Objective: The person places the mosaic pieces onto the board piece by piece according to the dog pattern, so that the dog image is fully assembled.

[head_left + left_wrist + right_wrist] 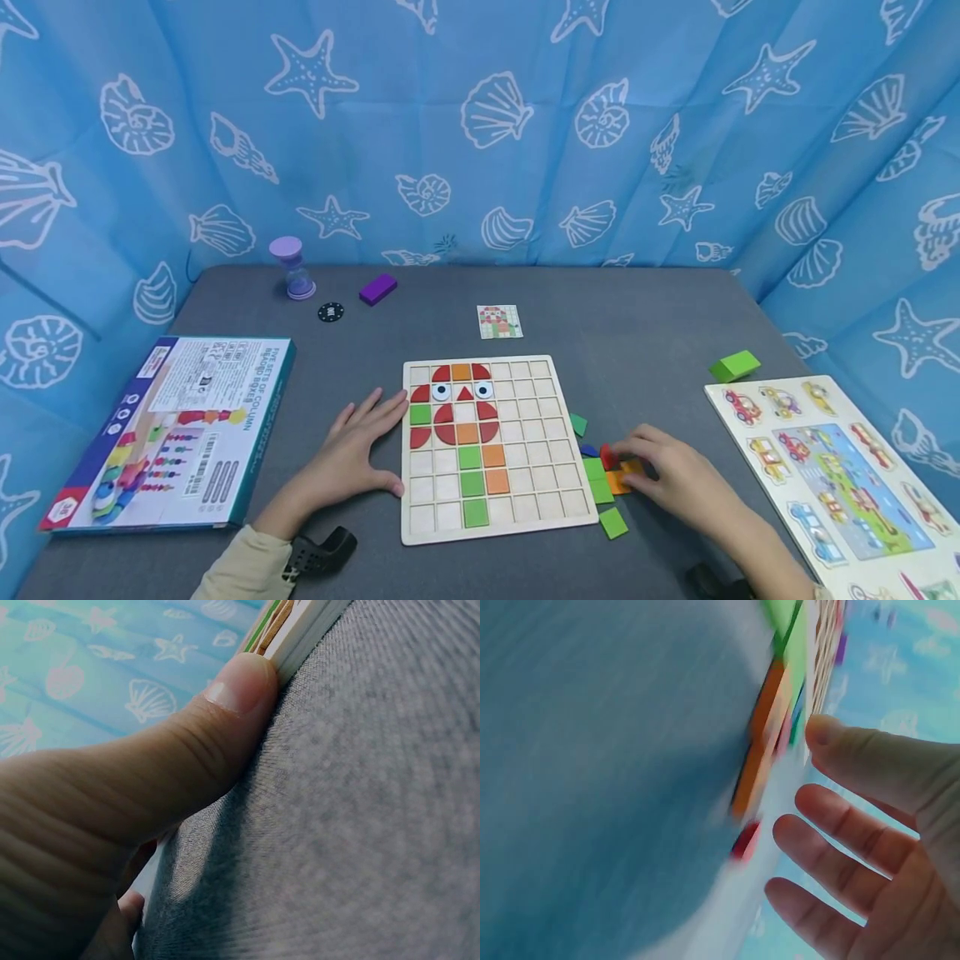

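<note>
A wooden grid board (525,467) lies on the table, its upper left part filled with red, orange and green pieces and two eye pieces (441,392). My left hand (360,450) rests along the board's left edge with fingers spread; in the left wrist view the thumb (244,682) touches the board's side. To the right of the board, my right hand (671,471) hovers with loosely bent fingers at a pile of loose pieces. Among these are a red piece (607,456), orange squares (617,482) and green squares (597,481). Blurred orange blocks (769,712) show beside the right fingers, which hold nothing visible.
A small pattern card (499,322) lies behind the board. Further left are a purple block (378,289), a black disc (331,312), an hourglass (294,268) and a toy box (172,433). On the right lie a green block (735,367) and a picture puzzle (832,483).
</note>
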`<state>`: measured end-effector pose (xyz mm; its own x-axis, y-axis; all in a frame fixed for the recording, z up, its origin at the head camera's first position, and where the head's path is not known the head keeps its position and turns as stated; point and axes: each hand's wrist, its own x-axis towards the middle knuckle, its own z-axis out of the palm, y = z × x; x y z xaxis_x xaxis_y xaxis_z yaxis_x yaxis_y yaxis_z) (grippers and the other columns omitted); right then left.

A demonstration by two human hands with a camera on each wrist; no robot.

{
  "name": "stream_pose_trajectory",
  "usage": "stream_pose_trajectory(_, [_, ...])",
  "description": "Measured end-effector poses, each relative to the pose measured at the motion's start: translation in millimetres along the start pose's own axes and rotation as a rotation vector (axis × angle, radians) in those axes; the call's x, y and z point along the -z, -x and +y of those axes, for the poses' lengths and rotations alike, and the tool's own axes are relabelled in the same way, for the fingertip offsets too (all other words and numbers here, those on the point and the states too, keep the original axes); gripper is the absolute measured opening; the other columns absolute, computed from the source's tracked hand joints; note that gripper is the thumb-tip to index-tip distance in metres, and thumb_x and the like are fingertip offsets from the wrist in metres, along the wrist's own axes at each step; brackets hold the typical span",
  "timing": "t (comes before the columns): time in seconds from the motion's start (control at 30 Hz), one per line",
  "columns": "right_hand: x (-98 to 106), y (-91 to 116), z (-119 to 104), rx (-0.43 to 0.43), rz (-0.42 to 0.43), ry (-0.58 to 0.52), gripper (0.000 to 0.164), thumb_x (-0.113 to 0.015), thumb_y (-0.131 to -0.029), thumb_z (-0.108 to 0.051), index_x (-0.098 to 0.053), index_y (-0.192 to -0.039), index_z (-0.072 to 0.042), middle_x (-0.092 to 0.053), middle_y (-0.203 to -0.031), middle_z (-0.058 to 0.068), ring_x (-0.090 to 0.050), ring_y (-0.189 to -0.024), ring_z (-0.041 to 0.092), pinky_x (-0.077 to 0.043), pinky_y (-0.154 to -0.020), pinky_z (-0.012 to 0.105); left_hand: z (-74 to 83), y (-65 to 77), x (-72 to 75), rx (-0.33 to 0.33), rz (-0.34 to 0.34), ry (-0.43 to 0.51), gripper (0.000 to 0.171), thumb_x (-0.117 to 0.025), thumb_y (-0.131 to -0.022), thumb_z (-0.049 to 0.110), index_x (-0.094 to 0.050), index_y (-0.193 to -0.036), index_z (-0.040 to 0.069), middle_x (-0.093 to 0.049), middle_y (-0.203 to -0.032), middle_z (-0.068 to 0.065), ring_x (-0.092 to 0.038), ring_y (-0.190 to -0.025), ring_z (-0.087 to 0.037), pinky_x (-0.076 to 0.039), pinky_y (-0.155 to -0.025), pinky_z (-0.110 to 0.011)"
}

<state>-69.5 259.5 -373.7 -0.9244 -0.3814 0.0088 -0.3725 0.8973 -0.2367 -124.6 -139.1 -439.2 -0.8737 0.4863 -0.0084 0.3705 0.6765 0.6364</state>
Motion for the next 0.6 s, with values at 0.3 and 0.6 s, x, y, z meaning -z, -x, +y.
stream_pose_trajectory(0.3, [-5, 9, 20, -0.083, -0.07, 0.051, 0.027, -0.075, -0.068, -0.017, -0.066, -0.093, -0.022, -0.053, -0.09, -0.01, -0.048, -0.072, 0.003, -0.046, -0.06, 0.023, -1.2, 1.0, -0.1, -0.003, 0.002, -0.001, 0.111, -0.069, -0.05, 0.063, -0.025, -0.141, 0.02, -0.018, -0.148, 0.006, -0.005, -0.136, -0.027, 0.001, -0.104, -0.055])
stream_pose_trajectory(0.6, [4, -1, 9, -0.073, -0.083, 0.092, 0.024, -0.075, -0.068, -0.022, -0.063, -0.088, -0.025, -0.052, -0.084, -0.015, -0.05, -0.072, 0.002, -0.047, -0.061, 0.024, 0.3, 0.5, 0.1, -0.012, 0.005, 0.004, 0.11, -0.071, -0.05, 0.061, -0.025, -0.141, 0.02, -0.019, -0.148, 0.006, -0.005, -0.136, -0.027, 0.001, -0.104, -0.054])
